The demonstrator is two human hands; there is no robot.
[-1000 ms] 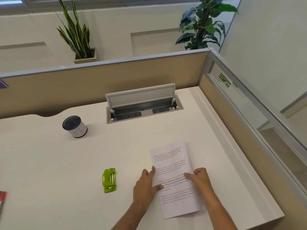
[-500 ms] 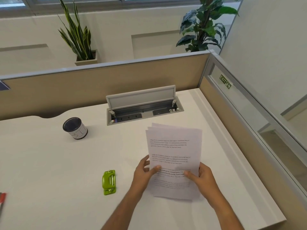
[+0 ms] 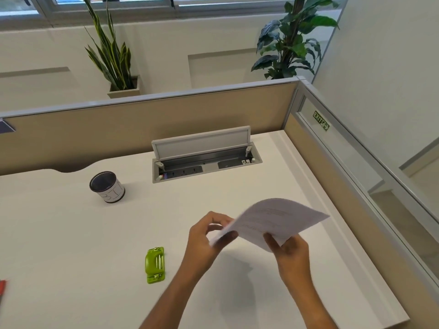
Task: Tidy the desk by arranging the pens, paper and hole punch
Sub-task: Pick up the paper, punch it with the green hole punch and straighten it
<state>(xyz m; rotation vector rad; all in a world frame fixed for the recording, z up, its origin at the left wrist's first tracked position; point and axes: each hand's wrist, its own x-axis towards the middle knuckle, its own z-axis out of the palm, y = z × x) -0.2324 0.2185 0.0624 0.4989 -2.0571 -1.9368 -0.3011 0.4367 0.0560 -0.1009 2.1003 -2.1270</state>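
A few printed white sheets of paper (image 3: pixel 273 218) hang in the air above the desk, turned sideways and bowed. My left hand (image 3: pixel 206 236) pinches their near left edge and my right hand (image 3: pixel 288 252) grips the lower edge. A lime green hole punch (image 3: pixel 155 264) lies flat on the white desk (image 3: pixel 71 245), left of my left forearm. A red pen tip (image 3: pixel 2 287) shows at the left border. A round pen cup (image 3: pixel 107 186) with a dark inside stands upright at the back left.
An open cable and socket box (image 3: pixel 204 162) with its lid raised sits in the desk at the back middle. Beige partition walls (image 3: pixel 142 129) close the desk at the back and right. Potted plants stand beyond the partition.
The sheets were lying on the desk under both hands, then were lifted upright, and are now swung sideways in the air. The hole punch and cup stayed put.
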